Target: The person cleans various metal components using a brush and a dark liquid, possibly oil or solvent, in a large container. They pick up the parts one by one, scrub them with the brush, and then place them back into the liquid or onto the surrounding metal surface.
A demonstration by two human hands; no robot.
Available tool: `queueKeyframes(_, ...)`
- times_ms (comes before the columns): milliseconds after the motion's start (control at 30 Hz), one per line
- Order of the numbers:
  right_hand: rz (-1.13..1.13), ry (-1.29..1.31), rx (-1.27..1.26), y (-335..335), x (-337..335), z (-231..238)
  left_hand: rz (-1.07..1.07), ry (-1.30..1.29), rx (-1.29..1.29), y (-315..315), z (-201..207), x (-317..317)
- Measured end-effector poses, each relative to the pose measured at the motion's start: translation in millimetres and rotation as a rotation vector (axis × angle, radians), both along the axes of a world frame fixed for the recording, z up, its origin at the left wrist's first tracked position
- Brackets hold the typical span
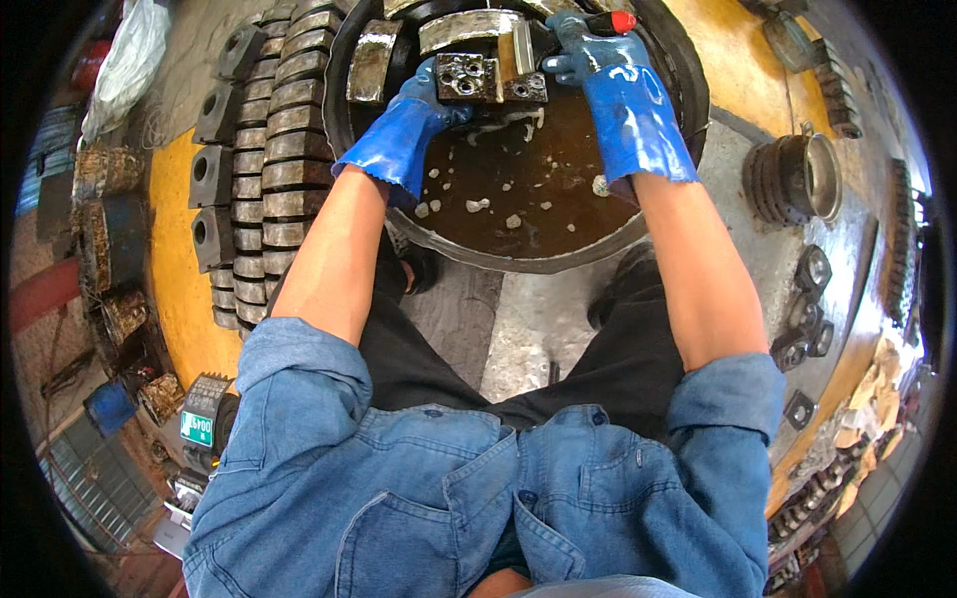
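Both my hands wear long blue rubber gloves over a round black tub (528,261) of murky brown liquid. My left hand (424,88) is closed on the left side of a dark, wet metal block (488,82) with several holes in its face. My right hand (593,50) is closed around a tool with a black and red handle (616,22). A flat, pale, brush-like head (522,48) stands against the block's upper edge; whether it belongs to that handle is hard to make out. Behind the block lies a curved metal piece (469,32), and another metal piece (375,62) rests at the tub's left.
Left of the tub stand long rows of stacked metal segments (299,130) and grey blocks with holes (211,177). To the right are a ribbed metal ring (793,179) and several small dark parts (812,269) on the floor. Whitish lumps (478,205) float in the liquid.
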State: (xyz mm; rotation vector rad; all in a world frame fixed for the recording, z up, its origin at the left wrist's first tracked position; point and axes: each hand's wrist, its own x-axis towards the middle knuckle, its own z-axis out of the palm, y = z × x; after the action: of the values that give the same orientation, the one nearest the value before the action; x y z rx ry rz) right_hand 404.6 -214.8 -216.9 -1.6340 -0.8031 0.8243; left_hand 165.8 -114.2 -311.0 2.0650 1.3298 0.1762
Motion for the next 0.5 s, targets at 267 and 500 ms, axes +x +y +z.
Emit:
queueKeyframes(267,0.023,0.025,-0.067,-2.3,-24.7,6.5,-0.008,-0.008,0.001,0.7,-0.9,1.4)
queueKeyframes(500,0.021,0.069,-0.158,-17.4,-32.9,21.6,-0.008,-0.016,-0.006,-0.5,-1.2,0.1)
